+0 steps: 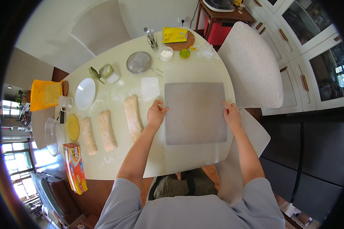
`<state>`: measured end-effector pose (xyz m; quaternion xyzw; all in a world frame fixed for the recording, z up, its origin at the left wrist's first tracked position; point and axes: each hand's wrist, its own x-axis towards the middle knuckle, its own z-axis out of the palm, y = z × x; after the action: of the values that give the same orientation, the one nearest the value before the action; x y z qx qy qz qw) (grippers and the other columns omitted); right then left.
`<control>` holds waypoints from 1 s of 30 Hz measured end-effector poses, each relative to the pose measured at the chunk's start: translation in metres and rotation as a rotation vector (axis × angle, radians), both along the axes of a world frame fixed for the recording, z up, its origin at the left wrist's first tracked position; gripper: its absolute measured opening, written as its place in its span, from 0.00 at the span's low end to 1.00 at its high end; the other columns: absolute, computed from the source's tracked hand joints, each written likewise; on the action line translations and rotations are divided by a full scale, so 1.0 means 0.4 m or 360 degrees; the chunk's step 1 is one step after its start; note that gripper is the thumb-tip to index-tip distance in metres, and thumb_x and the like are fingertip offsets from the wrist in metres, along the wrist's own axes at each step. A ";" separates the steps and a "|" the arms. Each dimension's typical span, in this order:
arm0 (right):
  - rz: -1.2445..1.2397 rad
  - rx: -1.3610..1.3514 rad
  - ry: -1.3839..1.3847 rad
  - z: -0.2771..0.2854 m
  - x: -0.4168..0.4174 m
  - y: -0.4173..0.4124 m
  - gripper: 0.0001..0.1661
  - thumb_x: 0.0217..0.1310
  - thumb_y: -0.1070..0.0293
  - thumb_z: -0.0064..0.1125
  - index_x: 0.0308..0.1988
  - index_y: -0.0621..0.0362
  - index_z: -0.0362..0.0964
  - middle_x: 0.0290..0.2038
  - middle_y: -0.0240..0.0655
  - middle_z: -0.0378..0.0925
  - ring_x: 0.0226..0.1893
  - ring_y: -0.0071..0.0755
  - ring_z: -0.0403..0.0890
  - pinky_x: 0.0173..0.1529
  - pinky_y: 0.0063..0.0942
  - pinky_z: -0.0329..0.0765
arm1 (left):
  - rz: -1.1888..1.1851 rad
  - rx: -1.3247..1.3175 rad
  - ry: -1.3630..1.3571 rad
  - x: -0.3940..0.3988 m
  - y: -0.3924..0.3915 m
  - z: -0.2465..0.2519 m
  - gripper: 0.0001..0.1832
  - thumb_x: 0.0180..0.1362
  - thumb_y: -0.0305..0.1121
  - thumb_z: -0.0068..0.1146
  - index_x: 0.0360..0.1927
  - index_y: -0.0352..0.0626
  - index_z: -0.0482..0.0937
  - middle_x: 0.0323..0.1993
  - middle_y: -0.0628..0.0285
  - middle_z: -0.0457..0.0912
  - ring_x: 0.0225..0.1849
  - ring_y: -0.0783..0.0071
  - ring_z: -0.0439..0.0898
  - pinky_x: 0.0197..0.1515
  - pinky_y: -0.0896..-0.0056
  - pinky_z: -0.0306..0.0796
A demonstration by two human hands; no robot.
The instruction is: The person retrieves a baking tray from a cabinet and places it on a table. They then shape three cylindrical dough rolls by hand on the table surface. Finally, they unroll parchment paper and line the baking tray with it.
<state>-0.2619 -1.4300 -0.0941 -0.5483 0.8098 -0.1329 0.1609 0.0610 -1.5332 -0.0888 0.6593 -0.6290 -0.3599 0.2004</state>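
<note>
A square grey-brown baking sheet or mat (195,114) lies flat on the pale table (149,160) before me. My left hand (157,112) pinches its left edge between thumb and finger, while my right hand (231,113) holds the right edge. Close to my left forearm lies a thick floured dough roll (133,117). Further left are a second dough roll (107,130) and a thinner one (89,136). A small white rectangular sheet (150,88) lies above my left hand.
Beyond the hands are a mesh sieve (139,62), a cup of white powder (166,53), a lime (185,53) and a lidded jar (110,73). A white plate (85,94), a yellow lid (72,127) and a Glad box (74,167) line the left. Chairs (252,65) border the table.
</note>
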 end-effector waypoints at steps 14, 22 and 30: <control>0.0309 -0.0300 0.0670 0.041 0.050 -0.002 0.22 0.56 0.73 0.51 0.53 0.50 0.67 0.40 0.42 0.69 0.42 0.40 0.73 0.47 0.36 0.71 | -0.0457 -0.0544 -0.0577 -0.017 0.003 -0.013 0.23 0.52 0.34 0.59 0.53 0.57 0.73 0.32 0.63 0.71 0.36 0.67 0.73 0.35 0.65 0.70; 0.0178 -0.0086 0.0053 -0.010 0.046 0.012 0.29 0.57 0.75 0.51 0.59 0.48 0.61 0.52 0.44 0.63 0.50 0.46 0.70 0.54 0.39 0.69 | -0.0543 -0.0379 -0.0770 0.004 0.086 -0.012 0.28 0.53 0.36 0.57 0.59 0.60 0.68 0.42 0.60 0.70 0.43 0.64 0.71 0.50 0.59 0.65; 0.0868 -0.0023 0.0705 0.013 0.090 -0.106 0.39 0.56 0.75 0.48 0.66 0.48 0.46 0.69 0.38 0.40 0.69 0.45 0.43 0.68 0.38 0.48 | -0.1090 -0.0798 -0.1036 -0.066 0.019 -0.007 0.38 0.58 0.50 0.49 0.68 0.49 0.51 0.70 0.56 0.43 0.71 0.57 0.42 0.68 0.51 0.42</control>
<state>-0.2260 -1.4724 -0.0888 -0.7611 0.6479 0.0314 0.0070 0.0347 -1.5256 -0.0916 0.4256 -0.9045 -0.0201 0.0173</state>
